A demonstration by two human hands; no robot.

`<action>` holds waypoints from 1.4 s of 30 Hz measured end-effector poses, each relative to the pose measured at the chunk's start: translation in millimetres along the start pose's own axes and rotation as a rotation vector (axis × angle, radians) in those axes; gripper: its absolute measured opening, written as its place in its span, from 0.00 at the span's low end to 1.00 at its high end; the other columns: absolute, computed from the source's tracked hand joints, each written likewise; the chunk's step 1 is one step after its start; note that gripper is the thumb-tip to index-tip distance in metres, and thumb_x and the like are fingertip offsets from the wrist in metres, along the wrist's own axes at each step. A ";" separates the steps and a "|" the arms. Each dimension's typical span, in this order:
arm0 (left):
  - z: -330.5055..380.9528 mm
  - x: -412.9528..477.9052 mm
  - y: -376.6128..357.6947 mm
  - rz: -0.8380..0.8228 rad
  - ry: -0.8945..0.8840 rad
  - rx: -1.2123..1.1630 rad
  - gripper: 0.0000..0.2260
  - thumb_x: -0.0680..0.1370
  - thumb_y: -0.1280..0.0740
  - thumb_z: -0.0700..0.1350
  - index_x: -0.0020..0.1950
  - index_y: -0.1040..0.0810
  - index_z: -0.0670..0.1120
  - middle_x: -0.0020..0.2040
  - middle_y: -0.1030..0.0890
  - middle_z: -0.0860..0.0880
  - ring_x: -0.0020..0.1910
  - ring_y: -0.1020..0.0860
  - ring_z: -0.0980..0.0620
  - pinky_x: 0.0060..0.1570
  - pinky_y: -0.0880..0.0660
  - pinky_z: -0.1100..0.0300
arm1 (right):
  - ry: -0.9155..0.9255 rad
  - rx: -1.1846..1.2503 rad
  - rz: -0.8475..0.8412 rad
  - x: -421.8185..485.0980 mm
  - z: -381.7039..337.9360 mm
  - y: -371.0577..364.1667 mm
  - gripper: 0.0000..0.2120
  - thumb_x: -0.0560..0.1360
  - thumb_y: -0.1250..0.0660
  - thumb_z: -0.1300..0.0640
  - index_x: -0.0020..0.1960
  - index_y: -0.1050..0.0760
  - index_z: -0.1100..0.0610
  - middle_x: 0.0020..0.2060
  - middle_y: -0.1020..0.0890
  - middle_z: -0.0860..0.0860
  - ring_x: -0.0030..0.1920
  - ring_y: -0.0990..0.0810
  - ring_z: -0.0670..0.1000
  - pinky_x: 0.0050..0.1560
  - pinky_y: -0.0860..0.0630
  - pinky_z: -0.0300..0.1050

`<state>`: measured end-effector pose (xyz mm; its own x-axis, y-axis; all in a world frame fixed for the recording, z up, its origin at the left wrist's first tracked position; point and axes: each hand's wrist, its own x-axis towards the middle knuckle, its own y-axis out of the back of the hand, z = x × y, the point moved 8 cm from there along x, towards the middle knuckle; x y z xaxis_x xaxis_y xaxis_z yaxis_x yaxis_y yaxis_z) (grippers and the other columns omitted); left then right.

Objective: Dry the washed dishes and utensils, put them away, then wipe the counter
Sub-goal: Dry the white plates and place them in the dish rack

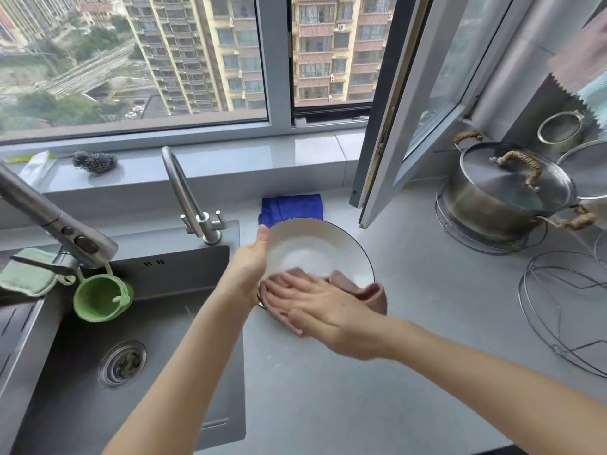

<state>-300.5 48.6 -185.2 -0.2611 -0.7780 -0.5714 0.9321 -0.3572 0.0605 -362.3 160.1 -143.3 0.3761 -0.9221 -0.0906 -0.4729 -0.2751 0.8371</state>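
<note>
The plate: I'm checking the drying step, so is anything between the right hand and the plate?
Yes. A pink cloth lies between the right hand and the white plate, pressed flat on its near rim. The left hand grips the plate's left edge bare.

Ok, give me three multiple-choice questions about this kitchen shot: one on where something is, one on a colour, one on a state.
1. Where does the blue cloth lie?
A. In the sink
B. On the counter behind the plate
C. On the pot lid

2. What colour is the cloth under the right hand?
A. Pink
B. Yellow
C. Black

3. How is the pot?
A. Lid on
B. Lid off
C. Tipped over

Answers:
1 B: it shows just beyond the rim of the plate, by the sill.
2 A: pink folds show around the fingers.
3 A: the lid sits on top.
</note>
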 end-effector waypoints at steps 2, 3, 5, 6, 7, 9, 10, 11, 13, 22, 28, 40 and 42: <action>-8.9 5.4 9.6 0.011 -0.003 0.020 0.44 0.60 0.41 0.78 0.60 0.23 0.46 0.59 0.21 0.46 0.56 0.22 0.44 0.59 0.26 0.46 | 0.041 -0.040 -0.015 -26.0 9.0 -0.4 0.23 0.82 0.56 0.48 0.75 0.38 0.47 0.76 0.42 0.42 0.77 0.51 0.43 0.75 0.55 0.46; -7.7 0.9 11.1 0.008 -0.023 0.031 0.37 0.65 0.42 0.76 0.56 0.21 0.47 0.57 0.21 0.47 0.53 0.22 0.45 0.57 0.26 0.49 | 0.032 -0.127 0.012 -37.0 22.1 4.2 0.23 0.82 0.57 0.46 0.73 0.35 0.44 0.75 0.39 0.42 0.76 0.46 0.44 0.74 0.52 0.51; 1.6 -14.9 7.8 -0.041 -0.073 0.078 0.24 0.76 0.44 0.66 0.47 0.22 0.48 0.46 0.23 0.46 0.43 0.23 0.48 0.45 0.24 0.56 | 0.028 -0.431 0.097 -45.1 47.9 20.1 0.23 0.81 0.56 0.43 0.68 0.29 0.42 0.73 0.33 0.46 0.75 0.39 0.52 0.71 0.48 0.61; 2.0 -19.2 3.4 -0.074 -0.087 0.118 0.21 0.78 0.46 0.62 0.46 0.23 0.47 0.42 0.23 0.46 0.38 0.23 0.49 0.38 0.25 0.61 | 0.025 -0.557 0.129 -41.7 58.4 28.3 0.22 0.81 0.54 0.43 0.67 0.28 0.42 0.72 0.32 0.49 0.74 0.37 0.55 0.70 0.48 0.65; 1.0 -22.5 -2.4 -0.112 -0.089 0.149 0.21 0.80 0.46 0.60 0.47 0.23 0.46 0.38 0.22 0.47 0.33 0.23 0.51 0.31 0.26 0.66 | 0.033 -0.610 0.187 -35.8 65.3 38.5 0.20 0.80 0.50 0.44 0.66 0.27 0.43 0.73 0.33 0.50 0.74 0.38 0.57 0.70 0.46 0.67; 2.5 -30.0 -12.8 -0.159 -0.093 0.143 0.20 0.81 0.46 0.57 0.49 0.23 0.43 0.30 0.22 0.50 0.26 0.25 0.55 0.21 0.30 0.70 | 0.011 -0.412 0.318 -21.8 71.5 63.2 0.18 0.78 0.43 0.48 0.67 0.27 0.43 0.74 0.36 0.50 0.75 0.40 0.55 0.70 0.41 0.63; 5.2 -32.0 -15.7 -0.163 -0.095 0.127 0.20 0.81 0.46 0.56 0.49 0.23 0.43 0.28 0.22 0.51 0.23 0.25 0.56 0.20 0.31 0.70 | -0.039 -0.170 0.377 -18.1 73.8 77.7 0.19 0.77 0.40 0.50 0.67 0.28 0.43 0.75 0.38 0.49 0.74 0.39 0.51 0.71 0.39 0.55; 7.1 -30.3 -16.0 -0.150 -0.095 0.127 0.20 0.81 0.46 0.57 0.51 0.23 0.43 0.30 0.20 0.51 0.24 0.24 0.56 0.22 0.30 0.69 | -0.104 0.155 0.409 -16.1 77.9 87.7 0.20 0.75 0.39 0.54 0.67 0.29 0.42 0.74 0.36 0.49 0.72 0.35 0.47 0.70 0.36 0.48; 14.5 -25.6 -14.4 -0.115 -0.115 0.146 0.24 0.79 0.45 0.61 0.58 0.23 0.44 0.46 0.18 0.47 0.39 0.19 0.51 0.36 0.22 0.60 | -0.215 0.777 0.403 -13.3 86.7 91.4 0.25 0.72 0.39 0.60 0.66 0.29 0.42 0.68 0.27 0.56 0.56 0.24 0.46 0.62 0.28 0.41; 25.9 -29.6 -15.3 -0.045 -0.082 0.000 0.19 0.80 0.43 0.58 0.49 0.21 0.44 0.43 0.19 0.47 0.35 0.21 0.50 0.24 0.25 0.66 | -0.566 1.178 0.453 -24.7 108.4 92.3 0.35 0.66 0.42 0.78 0.62 0.23 0.46 0.52 0.18 0.58 0.42 0.19 0.57 0.44 0.23 0.49; 40.2 -35.0 -20.1 -0.025 -0.149 -0.139 0.18 0.81 0.43 0.56 0.41 0.23 0.45 0.35 0.20 0.48 0.28 0.22 0.53 0.21 0.27 0.67 | -0.639 1.265 0.664 -44.5 101.2 99.1 0.38 0.68 0.45 0.81 0.63 0.25 0.44 0.53 0.18 0.60 0.44 0.19 0.60 0.48 0.21 0.57; 4.4 -69.2 -45.3 0.456 -0.289 -0.608 0.11 0.84 0.49 0.48 0.46 0.31 0.51 0.39 0.30 0.63 0.37 0.29 0.70 0.37 0.36 0.80 | -0.745 1.432 1.432 -63.9 89.4 49.0 0.36 0.66 0.45 0.80 0.52 0.22 0.41 0.56 0.20 0.51 0.53 0.20 0.56 0.48 0.20 0.50; -10.9 -63.7 -46.3 0.328 -0.278 -0.518 0.09 0.83 0.48 0.49 0.52 0.29 0.52 0.46 0.25 0.62 0.45 0.26 0.71 0.52 0.33 0.74 | -0.744 1.450 1.361 -67.5 93.3 48.7 0.36 0.65 0.45 0.80 0.55 0.22 0.43 0.56 0.19 0.53 0.50 0.20 0.57 0.38 0.20 0.45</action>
<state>-324.3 120.4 -160.6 0.0660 -0.9327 -0.3546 0.9560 0.1608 -0.2453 -485.0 183.6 -146.7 -0.7849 -0.4843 -0.3866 -0.3734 0.8675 -0.3285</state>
